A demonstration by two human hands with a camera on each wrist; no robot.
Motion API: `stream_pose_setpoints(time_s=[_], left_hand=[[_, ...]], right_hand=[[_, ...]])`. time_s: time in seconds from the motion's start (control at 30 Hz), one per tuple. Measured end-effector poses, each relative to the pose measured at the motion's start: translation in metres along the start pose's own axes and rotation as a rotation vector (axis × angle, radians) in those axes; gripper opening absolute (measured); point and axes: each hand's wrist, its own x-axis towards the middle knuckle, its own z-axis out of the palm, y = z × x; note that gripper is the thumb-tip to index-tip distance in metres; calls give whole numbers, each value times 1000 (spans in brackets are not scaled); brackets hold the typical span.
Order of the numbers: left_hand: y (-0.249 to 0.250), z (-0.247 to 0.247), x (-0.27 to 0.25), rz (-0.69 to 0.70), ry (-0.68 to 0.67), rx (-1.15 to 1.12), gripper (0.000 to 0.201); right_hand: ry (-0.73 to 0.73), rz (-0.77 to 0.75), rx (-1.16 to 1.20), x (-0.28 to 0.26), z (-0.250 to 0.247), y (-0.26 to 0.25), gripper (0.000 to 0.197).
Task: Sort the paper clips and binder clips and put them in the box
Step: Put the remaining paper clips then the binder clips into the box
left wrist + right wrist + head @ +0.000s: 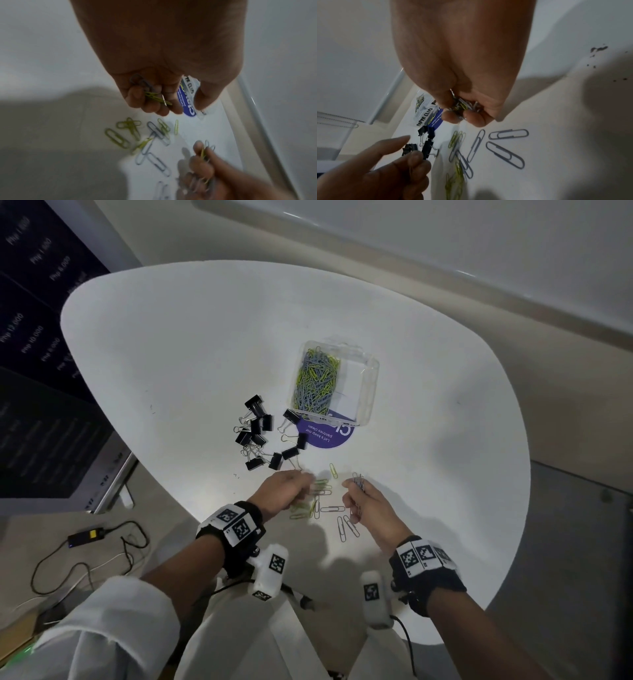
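A clear plastic box (pixel 368 385) on the white table holds a heap of green and grey paper clips (pixel 317 381). Black binder clips (pixel 260 433) lie scattered left of it. Loose paper clips (pixel 329 508) lie on the table between my hands. My left hand (pixel 287 491) hovers over them, its curled fingers holding a few green and grey clips (pixel 150 93). My right hand (pixel 366 508) grips a bunch of clips (pixel 464 105) in its curled fingers, some sticking up past the fingertips (pixel 358 481).
A round purple sticker (pixel 329 433) lies partly under the box. The table's edge (pixel 144 453) curves close on the left, with a black adapter and cables (pixel 85 537) on the floor below. A wall ledge runs behind the table.
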Motion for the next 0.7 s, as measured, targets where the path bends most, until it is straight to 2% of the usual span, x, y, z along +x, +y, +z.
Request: stream_pose_setpoints(time_s=[0.1,0.2,0.27,0.33,0.43,0.53,0.63,0.7], left_hand=[[-7,2,-6,234,1,482,45],[-17,4,-4,322,-42,726,36],[-23,7,-1,402,-38,844,32],[-30,8,1,506,-6,935,30],[-38,7,2,635,-21,934,6],[-43,7,1,686,-2,880,11],[-43,6,-1,597,-18,759,14],[-38,2,-3,495,-13,680,15]], right_hand=[[39,112,166,0,-1,-2,11],[61,145,134,0,-5,-3,19],[59,48,-164,-2,-6,-1,32],[94,-89,-496,-3,-6,3,33],[60,-210,-604,-2,-3,10,27],[58,-326,-816,4,-2,18,19],[82,-408,-969,7,2,24,11],[76,-426,-1041,6,5,23,18]])
